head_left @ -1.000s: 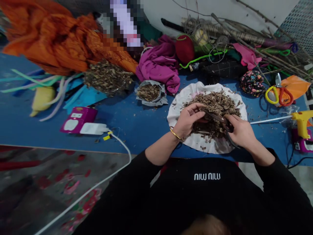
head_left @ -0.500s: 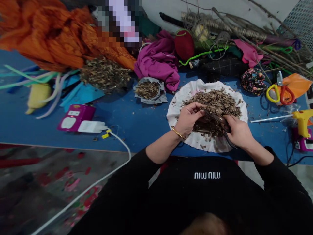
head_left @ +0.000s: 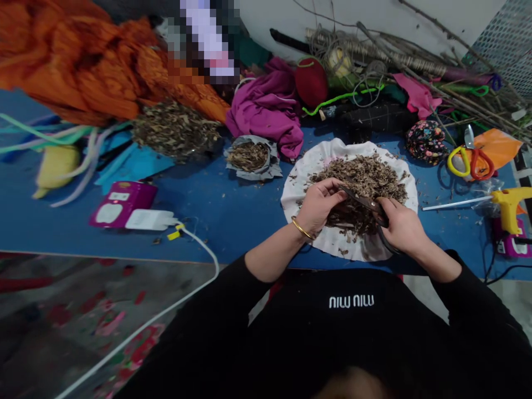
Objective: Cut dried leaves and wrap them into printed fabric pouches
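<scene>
My right hand (head_left: 404, 224) is wrapped round the dark handles of a pair of scissors (head_left: 366, 200), whose blades point left toward my other hand. My left hand (head_left: 319, 206), with a gold bangle at the wrist, is pinched at the blade tips. What its fingers hold is too small to name, perhaps a bit of dry leaf. Under both hands lies a heap of brown, chopped dry leaves (head_left: 374, 172). The heap rests on a round white cloth (head_left: 297, 191) with a wavy edge.
Left of the cloth are a small paper-wrapped bundle of dry leaves (head_left: 249, 155), a larger leaf pile (head_left: 174, 130) and a purple power socket (head_left: 122, 204) with a white cable. Yellow-and-red-handled scissors (head_left: 459, 162) and a yellow glue gun (head_left: 509, 206) lie right. Fabrics and twigs line the back.
The whole view has shifted slightly. My hands stay over the leaf heap, and the scissor blades look closer together than before.
</scene>
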Tool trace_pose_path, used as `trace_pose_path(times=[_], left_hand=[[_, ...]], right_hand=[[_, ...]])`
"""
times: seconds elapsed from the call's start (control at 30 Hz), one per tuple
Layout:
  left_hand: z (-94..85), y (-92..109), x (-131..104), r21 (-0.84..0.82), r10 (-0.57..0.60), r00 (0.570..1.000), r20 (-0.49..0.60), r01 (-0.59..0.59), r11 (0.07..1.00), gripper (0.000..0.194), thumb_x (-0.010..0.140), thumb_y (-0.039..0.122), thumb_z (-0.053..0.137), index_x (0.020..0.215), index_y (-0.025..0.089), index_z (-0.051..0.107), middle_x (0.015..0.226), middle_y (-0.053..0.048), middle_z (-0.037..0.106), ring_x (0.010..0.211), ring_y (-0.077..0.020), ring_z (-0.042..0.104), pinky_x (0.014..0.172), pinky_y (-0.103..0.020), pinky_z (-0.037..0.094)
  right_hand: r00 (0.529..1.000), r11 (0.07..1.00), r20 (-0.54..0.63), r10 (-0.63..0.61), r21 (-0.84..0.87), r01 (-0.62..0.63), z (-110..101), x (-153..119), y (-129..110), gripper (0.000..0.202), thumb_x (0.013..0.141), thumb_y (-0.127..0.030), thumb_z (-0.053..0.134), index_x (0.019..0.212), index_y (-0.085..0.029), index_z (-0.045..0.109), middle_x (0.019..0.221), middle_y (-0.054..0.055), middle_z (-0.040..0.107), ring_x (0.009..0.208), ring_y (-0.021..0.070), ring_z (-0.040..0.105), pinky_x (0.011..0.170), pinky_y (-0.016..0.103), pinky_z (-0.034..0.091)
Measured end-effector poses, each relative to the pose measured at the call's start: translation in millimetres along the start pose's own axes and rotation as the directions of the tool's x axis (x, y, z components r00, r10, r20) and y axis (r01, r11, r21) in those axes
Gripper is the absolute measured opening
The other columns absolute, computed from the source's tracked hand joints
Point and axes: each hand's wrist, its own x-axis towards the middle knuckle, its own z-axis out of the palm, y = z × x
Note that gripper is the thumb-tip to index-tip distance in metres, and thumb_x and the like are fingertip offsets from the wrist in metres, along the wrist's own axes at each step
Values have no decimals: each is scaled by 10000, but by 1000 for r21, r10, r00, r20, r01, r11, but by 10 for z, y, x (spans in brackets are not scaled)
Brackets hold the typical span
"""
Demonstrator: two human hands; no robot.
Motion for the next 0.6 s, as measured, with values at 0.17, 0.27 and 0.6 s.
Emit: trace_pose_path(times=[0.17, 0.27, 0.6], left_hand=[[-11, 17, -4, 20, -3, 1000, 1, 3, 1000, 400, 561, 371, 906, 761, 155, 634, 676, 31, 572, 612, -100, 557, 497, -216, 578], [-10, 9, -1, 28, -30, 999, 25, 30, 999, 380, 558, 347, 890, 772, 157, 640, 677, 23, 600, 601, -107, 576, 491, -218, 570], [-34, 7, 5, 42, -21, 999, 37, 19, 999, 380, 588, 357, 907, 737, 168, 612, 640, 41, 522, 591, -100, 507, 500, -238, 567]], right_hand=[[1000, 1000, -19, -8, 0, 8, 37, 6, 9, 484, 946, -316, 472, 1381, -129, 571, 1206, 172, 704, 948, 275, 679, 749, 339, 486], [999, 1000, -42, 5, -19, -6, 36, 8, -24, 525, 964, -394, 482, 1407, -122, 551, 1252, 183, 680, 948, 286, 684, 753, 355, 498], [1000, 1000, -1, 7, -14, -7, 21, 0, -2, 445, 959, -309, 474, 1351, -137, 595, 1176, 159, 729, 958, 282, 701, 740, 339, 494]])
